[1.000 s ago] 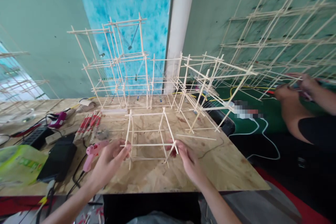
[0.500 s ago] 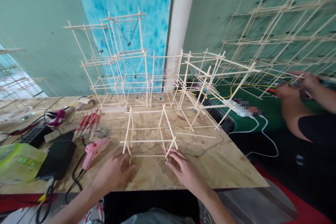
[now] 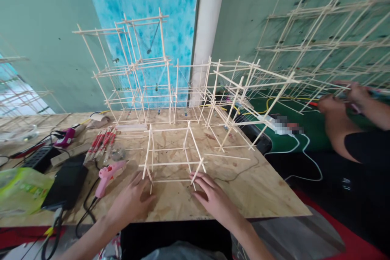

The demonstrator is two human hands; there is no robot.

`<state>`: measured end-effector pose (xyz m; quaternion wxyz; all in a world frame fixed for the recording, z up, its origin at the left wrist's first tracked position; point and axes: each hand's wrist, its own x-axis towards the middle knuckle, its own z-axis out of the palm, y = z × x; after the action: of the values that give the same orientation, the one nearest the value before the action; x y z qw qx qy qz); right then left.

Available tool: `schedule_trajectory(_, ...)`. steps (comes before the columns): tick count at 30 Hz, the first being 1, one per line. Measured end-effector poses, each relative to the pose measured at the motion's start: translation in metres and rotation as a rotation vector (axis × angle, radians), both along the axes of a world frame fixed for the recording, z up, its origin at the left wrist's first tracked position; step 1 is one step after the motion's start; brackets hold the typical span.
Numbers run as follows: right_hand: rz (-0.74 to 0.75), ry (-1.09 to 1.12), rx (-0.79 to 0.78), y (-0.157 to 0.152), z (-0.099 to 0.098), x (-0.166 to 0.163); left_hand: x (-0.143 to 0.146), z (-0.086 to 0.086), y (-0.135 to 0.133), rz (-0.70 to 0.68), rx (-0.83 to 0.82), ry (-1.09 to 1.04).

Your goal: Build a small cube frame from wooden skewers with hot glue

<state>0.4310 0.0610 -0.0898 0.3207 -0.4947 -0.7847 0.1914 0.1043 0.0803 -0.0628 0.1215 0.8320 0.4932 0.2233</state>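
A small box-shaped frame of thin wooden sticks (image 3: 172,164) stands on the wooden board in front of me. My left hand (image 3: 132,197) rests at its near left corner, fingertips beside the crossed sticks and thumb apart from them. At the near right corner, my right hand (image 3: 215,199) has its fingertips against the crossed sticks, with the thumb spread below. Both hands are open around the frame's lower corners. A loose stick (image 3: 227,156) lies to the right of the frame. The undersides of my fingers are partly hidden.
Tall stick structures (image 3: 166,61) stand behind, another stick structure (image 3: 243,85) on the right. Left lie a pink glue gun (image 3: 105,178), red-wrapped stick bundles (image 3: 102,142), a black box (image 3: 67,183) and a yellow-green bag (image 3: 24,191). Another person's hands (image 3: 344,99) work at far right.
My thumbs have spread slightly away from the frame's lower corners. The stick frame stays in nearly the same place, and the view has shifted a little.
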Motion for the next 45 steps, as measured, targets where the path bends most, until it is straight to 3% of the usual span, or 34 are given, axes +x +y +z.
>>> schedule_trajectory(13, 0.005, -0.006, 0.098, 0.002, 0.002, -0.003, 0.003, 0.009, -0.001, -0.034, -0.007, 0.05)
schedule_trajectory(23, 0.028, 0.01, 0.125, 0.013, -0.004, -0.004, -0.002, -0.003, 0.004, -0.055, 0.04, 0.062)
schedule_trajectory(26, 0.05, 0.042, 0.125, 0.013, 0.004, 0.0, -0.001, 0.011, 0.004, -0.077, 0.059, 0.025)
schedule_trajectory(30, 0.055, 0.197, 0.104, 0.004, 0.03, 0.006, 0.001, 0.045, -0.004, -0.15, 0.066, -0.07)
schedule_trajectory(37, -0.002, 0.467, 0.069, 0.002, 0.08, -0.007, 0.014, 0.085, -0.014, 0.048, -0.055, -0.334)
schedule_trajectory(41, -0.027, 0.564, -0.007, 0.014, 0.081, -0.016, 0.021, 0.096, -0.004, 0.122, -0.219, -0.5)
schedule_trajectory(45, 0.01, 0.521, 0.016, 0.023, 0.061, -0.015, 0.021, 0.094, 0.005, 0.133, -0.24, -0.573)
